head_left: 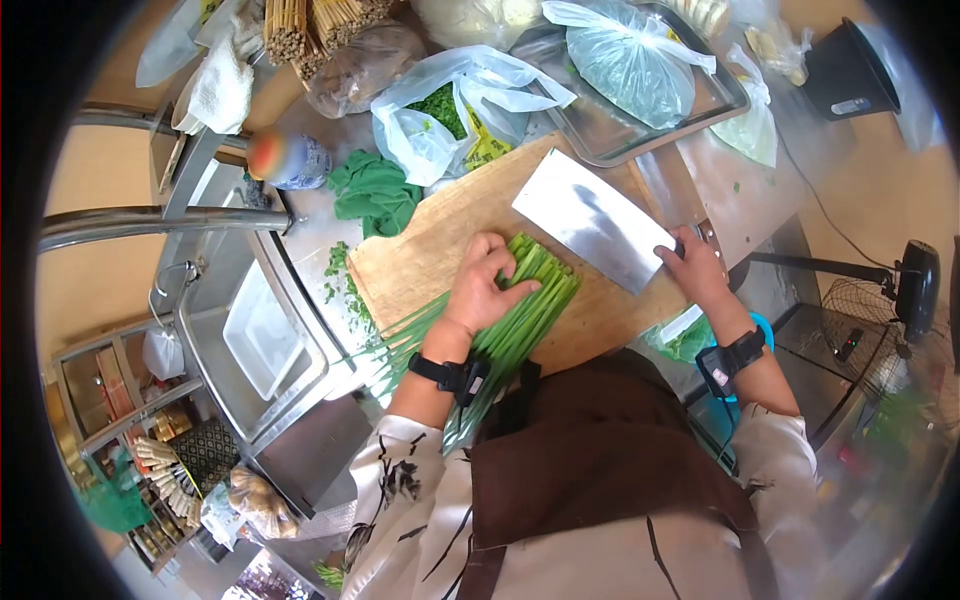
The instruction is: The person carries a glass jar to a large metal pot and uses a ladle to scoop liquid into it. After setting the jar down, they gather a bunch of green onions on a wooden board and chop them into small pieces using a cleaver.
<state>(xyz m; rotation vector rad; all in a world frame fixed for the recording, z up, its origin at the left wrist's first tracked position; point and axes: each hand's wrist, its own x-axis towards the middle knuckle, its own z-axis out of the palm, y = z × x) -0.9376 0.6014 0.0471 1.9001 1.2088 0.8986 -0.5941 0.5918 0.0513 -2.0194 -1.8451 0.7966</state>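
head view: left hand point(484, 285), curled over green stalks point(540, 285) on the cutting board point(420, 250), likely to keep the bundle together; right hand point(695, 268), closed on the cleaver's handle, broad blade point(592, 215) angled away from the left fingers, presumably for safety.

Holding 1 bunch of green stalks point(545, 285) on the wooden board point(440, 225) with the left hand point(484, 285), and 1 big knife point(590, 220) with the right hand point(692, 266), right of the stalks.
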